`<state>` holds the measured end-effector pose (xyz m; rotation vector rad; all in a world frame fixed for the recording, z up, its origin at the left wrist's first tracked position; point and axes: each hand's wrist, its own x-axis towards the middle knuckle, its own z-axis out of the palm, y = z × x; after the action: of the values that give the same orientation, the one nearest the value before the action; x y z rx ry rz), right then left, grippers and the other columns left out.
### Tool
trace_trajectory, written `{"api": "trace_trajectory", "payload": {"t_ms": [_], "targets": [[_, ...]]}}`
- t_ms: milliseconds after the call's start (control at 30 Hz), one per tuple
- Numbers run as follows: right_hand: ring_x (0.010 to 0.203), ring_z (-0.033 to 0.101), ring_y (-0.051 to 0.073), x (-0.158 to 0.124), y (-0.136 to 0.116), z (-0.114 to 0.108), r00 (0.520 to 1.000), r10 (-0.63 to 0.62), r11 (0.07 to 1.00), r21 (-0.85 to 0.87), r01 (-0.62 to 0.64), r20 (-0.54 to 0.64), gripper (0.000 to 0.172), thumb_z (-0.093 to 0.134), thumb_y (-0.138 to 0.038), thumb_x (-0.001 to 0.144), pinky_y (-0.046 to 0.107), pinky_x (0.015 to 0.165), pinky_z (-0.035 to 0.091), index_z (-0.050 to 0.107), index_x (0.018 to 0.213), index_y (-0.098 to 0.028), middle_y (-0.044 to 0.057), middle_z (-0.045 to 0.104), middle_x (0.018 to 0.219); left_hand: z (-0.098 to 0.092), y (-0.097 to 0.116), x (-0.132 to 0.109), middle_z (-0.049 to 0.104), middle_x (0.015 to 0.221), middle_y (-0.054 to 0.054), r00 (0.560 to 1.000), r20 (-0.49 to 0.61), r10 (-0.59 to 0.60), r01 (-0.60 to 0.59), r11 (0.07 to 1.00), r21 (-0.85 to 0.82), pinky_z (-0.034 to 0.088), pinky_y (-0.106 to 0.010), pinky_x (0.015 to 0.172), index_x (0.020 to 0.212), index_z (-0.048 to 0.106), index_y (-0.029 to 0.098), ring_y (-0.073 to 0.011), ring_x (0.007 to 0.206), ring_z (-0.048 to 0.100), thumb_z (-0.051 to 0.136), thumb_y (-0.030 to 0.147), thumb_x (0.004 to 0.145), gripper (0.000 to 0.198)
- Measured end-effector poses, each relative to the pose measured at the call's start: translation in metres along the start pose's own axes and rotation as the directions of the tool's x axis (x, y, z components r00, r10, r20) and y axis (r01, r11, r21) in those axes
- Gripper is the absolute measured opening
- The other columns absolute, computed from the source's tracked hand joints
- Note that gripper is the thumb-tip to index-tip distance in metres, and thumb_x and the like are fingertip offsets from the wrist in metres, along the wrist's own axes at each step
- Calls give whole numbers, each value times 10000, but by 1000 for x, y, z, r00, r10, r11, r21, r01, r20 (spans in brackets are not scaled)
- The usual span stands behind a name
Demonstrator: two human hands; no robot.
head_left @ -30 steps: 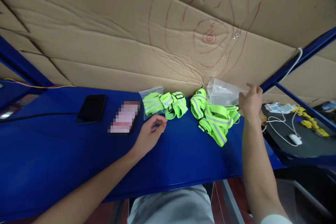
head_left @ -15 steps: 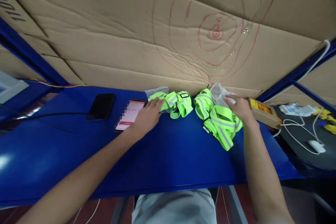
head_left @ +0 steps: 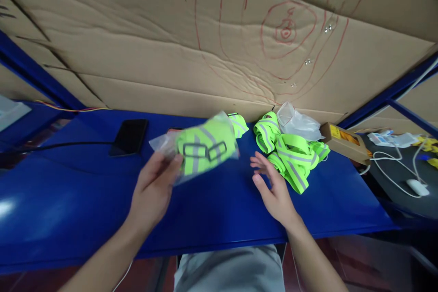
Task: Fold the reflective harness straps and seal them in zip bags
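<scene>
My left hand (head_left: 153, 187) grips the end of a clear plastic bag (head_left: 201, 146) that holds a folded neon-green reflective strap with black buckles, lifted above the blue table (head_left: 219, 210). My right hand (head_left: 272, 187) hovers open to the right of the bag, palm turned toward it, holding nothing. Behind the bag lies another green strap (head_left: 238, 123). A loose pile of green reflective straps (head_left: 290, 155) lies on the table just beyond my right hand, with crumpled empty clear bags (head_left: 297, 122) at its back.
A black phone (head_left: 129, 137) lies on the table at the left, with a cable running off to the left. A small brown and yellow box (head_left: 344, 143) sits right of the pile. White cables and a mouse (head_left: 415, 187) lie on the dark surface at right. Cardboard (head_left: 171, 45) walls the back.
My left hand has picked up the bagged strap from the back of the table and brought it toward me. My right hand has left the pile of straps and moved in beside the bag.
</scene>
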<state>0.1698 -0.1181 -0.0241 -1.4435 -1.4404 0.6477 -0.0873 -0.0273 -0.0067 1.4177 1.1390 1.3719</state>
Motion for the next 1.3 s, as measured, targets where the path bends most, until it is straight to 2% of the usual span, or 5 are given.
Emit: {"api": "trace_trajectory", "payload": {"t_ms": [100,233,400,567,1300], "targets": [[940,714,187,-7,2,4,976,194,921,325,-216,101,401,631,-470,966,314,841,577,654,1302,-251,65,747,1112,1,-12,-36,789,1019,-76,933,168,-318,348,918,-191,651,-369,734,1189,702,216,-289,923,766,660,422,895,362],[550,585,124,-18,2,3,928,332,777,509,-370,169,291,707,-476,912,254,570,498,718,863,-189,-10,636,633,10,-32,-50,742,1222,-100,863,245,-442,487,857,-170,648,-377,750,1382,570,237,-310,1058,745,611,452,919,511],[574,572,126,-34,-1,2,923,363,762,530,-373,128,265,743,-451,886,247,561,488,705,837,-194,-2,640,659,25,-25,-69,510,1481,-120,1000,-10,-2,5,961,275,548,-447,1037,1397,510,284,-289,1344,560,599,376,962,454],[631,605,124,-53,-10,8,928,319,796,476,-374,195,237,759,-425,875,235,625,500,696,841,-199,-5,668,708,45,7,-109,679,1024,-54,901,345,263,-402,805,437,624,-365,803,1088,614,260,-227,929,711,670,394,936,211],[842,661,186,-61,-5,33,975,209,876,428,-221,75,182,702,-399,921,292,819,511,723,868,-226,26,735,866,47,22,-112,695,1066,-87,853,389,349,-522,597,609,632,-344,674,1177,689,294,-227,816,715,565,290,978,234]]}}
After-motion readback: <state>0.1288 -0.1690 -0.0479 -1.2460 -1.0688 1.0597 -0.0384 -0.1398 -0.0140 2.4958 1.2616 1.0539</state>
